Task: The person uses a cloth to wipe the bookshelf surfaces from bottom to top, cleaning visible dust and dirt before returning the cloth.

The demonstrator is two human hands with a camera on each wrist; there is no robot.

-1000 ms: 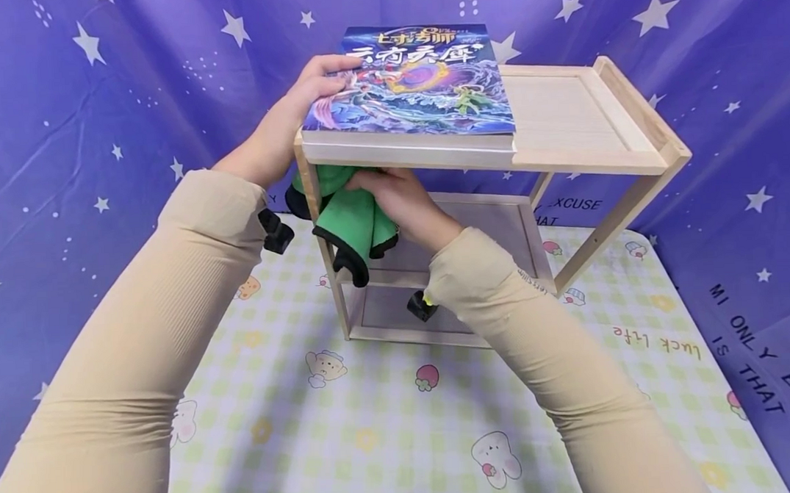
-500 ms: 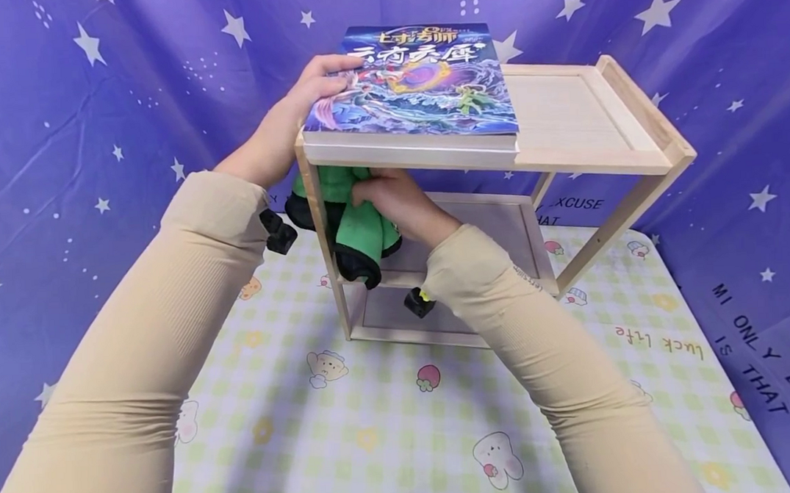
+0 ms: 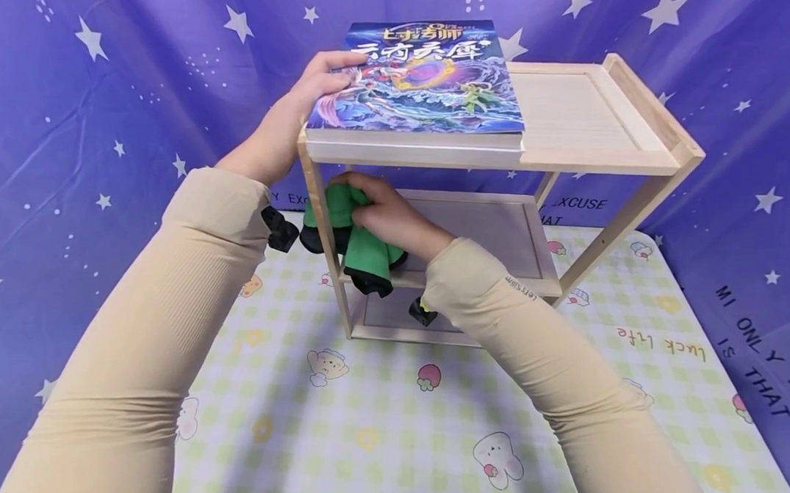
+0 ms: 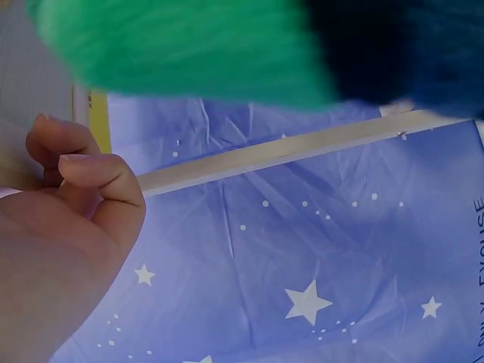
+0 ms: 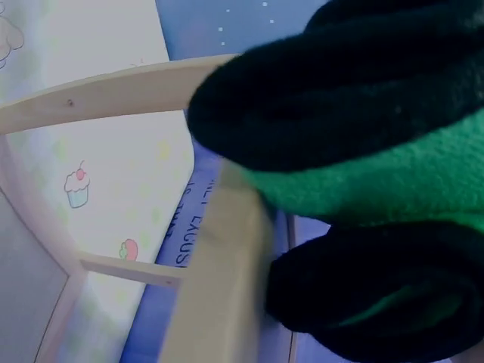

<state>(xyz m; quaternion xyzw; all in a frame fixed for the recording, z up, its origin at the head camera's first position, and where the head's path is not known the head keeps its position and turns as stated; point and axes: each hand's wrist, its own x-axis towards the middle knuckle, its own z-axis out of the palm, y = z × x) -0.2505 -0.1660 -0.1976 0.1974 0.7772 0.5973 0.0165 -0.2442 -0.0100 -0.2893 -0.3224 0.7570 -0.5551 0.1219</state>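
Note:
My right hand (image 3: 393,210) grips a soft green cloth thing (image 3: 370,255) with black edges, under the top board of a small wooden shelf (image 3: 493,227). Part of it passes behind the shelf's left front post; its exact kind is hidden by folds. In the right wrist view, black rolled ends (image 5: 302,113) bulge beside a wooden post (image 5: 215,272). My left hand (image 3: 290,115) holds the left side of a thick blue illustrated book (image 3: 421,91) lying on the top board. Its fingers (image 4: 106,178) look bent in the left wrist view, with blurred green fabric (image 4: 189,53) above.
The shelf has a middle board (image 3: 500,234) and a bottom board (image 3: 398,320), and its raised right end (image 3: 657,110) stands above the top. A checked tablecloth (image 3: 376,409) lies beneath. Purple star-printed curtains (image 3: 163,102) hang behind and at both sides.
My right hand has moved lower, bringing the green cloth thing down below the top board, so more of the hand shows. The left hand stays at the book.

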